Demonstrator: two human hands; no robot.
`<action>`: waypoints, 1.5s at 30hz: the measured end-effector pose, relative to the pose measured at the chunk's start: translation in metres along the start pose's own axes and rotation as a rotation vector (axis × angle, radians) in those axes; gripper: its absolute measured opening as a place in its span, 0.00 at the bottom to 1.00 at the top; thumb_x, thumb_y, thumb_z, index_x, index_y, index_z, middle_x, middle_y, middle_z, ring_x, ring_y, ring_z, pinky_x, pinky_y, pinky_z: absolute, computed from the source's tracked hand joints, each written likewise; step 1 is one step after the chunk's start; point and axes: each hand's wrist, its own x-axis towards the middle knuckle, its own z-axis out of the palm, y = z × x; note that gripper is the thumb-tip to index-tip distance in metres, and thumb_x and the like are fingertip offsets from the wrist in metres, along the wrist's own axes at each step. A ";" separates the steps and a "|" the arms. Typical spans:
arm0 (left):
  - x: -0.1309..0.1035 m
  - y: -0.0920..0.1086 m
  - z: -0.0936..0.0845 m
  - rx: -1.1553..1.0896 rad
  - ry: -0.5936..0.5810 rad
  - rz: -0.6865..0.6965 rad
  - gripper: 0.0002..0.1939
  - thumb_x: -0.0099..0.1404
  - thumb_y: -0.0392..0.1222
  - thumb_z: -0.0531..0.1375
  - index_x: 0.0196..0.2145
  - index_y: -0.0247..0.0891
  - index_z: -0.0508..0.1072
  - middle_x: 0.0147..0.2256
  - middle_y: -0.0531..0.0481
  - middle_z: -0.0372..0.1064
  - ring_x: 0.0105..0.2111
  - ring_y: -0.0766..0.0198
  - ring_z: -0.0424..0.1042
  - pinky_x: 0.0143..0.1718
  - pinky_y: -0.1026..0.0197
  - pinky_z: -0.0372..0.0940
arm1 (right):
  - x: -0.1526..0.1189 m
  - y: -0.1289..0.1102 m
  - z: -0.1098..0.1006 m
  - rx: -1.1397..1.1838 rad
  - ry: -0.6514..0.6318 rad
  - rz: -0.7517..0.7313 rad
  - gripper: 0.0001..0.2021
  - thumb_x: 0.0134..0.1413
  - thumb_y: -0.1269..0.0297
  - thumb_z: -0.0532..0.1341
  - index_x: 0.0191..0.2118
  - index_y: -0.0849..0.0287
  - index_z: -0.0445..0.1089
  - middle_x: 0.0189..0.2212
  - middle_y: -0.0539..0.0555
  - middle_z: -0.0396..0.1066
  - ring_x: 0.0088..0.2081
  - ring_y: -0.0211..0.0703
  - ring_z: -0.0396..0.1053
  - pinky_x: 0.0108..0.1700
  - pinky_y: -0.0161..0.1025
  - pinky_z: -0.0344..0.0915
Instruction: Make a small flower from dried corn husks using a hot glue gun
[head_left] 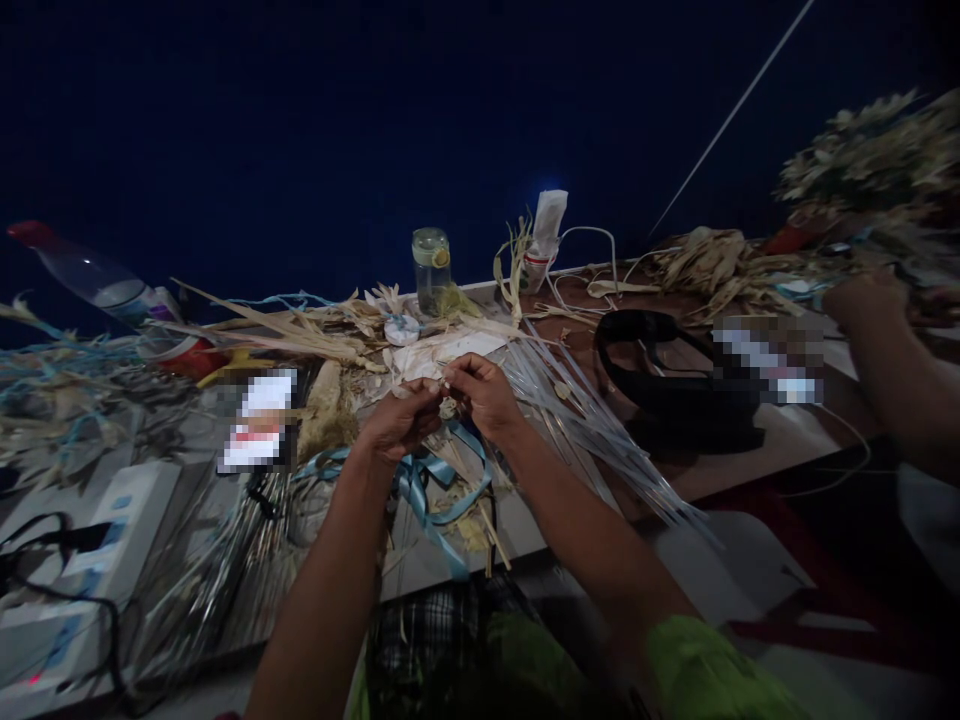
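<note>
Over the cluttered table (521, 528), left hand (405, 418) and right hand (484, 398) meet, fingertips pinched on a pale scrap (445, 384), too small to identify, held close between them, probably for fine control! Blue ribbon (412, 487) lies on the near side, clear strips (592, 420) to the right, both seemingly within reach. Dry leaves (712, 268) crowd the far right; beyond, a dark blue wall (337, 130), dimly lit.

There were two hands (409, 415) (486, 395) near the middle, two phone-like screens (260, 420) (787, 370), one red-topped bottle (94, 275) at left, one far lidded jar (431, 275) and one black headset (675, 400).
</note>
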 end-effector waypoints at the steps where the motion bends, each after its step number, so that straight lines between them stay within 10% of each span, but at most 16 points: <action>1: 0.000 0.000 0.000 0.003 0.006 0.004 0.13 0.49 0.43 0.64 0.24 0.34 0.63 0.14 0.61 0.45 0.12 0.79 0.44 0.14 0.72 0.44 | 0.000 0.000 0.000 -0.005 0.001 -0.007 0.11 0.34 0.62 0.65 0.23 0.60 0.63 0.15 0.42 0.58 0.17 0.27 0.51 0.21 0.29 0.49; 16: 0.004 -0.008 0.006 0.235 0.136 0.167 0.11 0.50 0.43 0.61 0.23 0.34 0.64 0.16 0.60 0.49 0.13 0.78 0.48 0.16 0.70 0.44 | 0.000 0.001 -0.002 -0.206 0.105 -0.134 0.15 0.37 0.56 0.64 0.19 0.60 0.60 0.15 0.43 0.54 0.19 0.28 0.51 0.22 0.30 0.49; 25: -0.002 0.002 0.005 0.044 0.036 0.077 0.12 0.51 0.44 0.61 0.22 0.34 0.62 0.14 0.61 0.46 0.13 0.78 0.45 0.15 0.71 0.45 | -0.003 -0.002 -0.005 0.040 -0.232 0.050 0.13 0.41 0.58 0.62 0.35 0.58 0.68 0.22 0.46 0.63 0.21 0.29 0.56 0.25 0.30 0.53; 39: 0.006 -0.009 0.006 0.413 0.200 0.272 0.13 0.52 0.46 0.59 0.22 0.35 0.62 0.14 0.60 0.49 0.14 0.76 0.47 0.16 0.69 0.43 | 0.001 0.003 -0.004 -0.335 0.087 -0.173 0.12 0.40 0.58 0.62 0.19 0.60 0.62 0.15 0.43 0.56 0.20 0.29 0.51 0.24 0.31 0.52; 45: 0.007 -0.009 0.001 0.339 0.200 0.260 0.11 0.52 0.44 0.59 0.23 0.35 0.63 0.15 0.60 0.47 0.14 0.77 0.46 0.16 0.70 0.43 | 0.000 0.000 -0.005 -0.264 -0.050 -0.075 0.12 0.41 0.55 0.61 0.26 0.60 0.67 0.17 0.45 0.60 0.20 0.30 0.53 0.23 0.31 0.51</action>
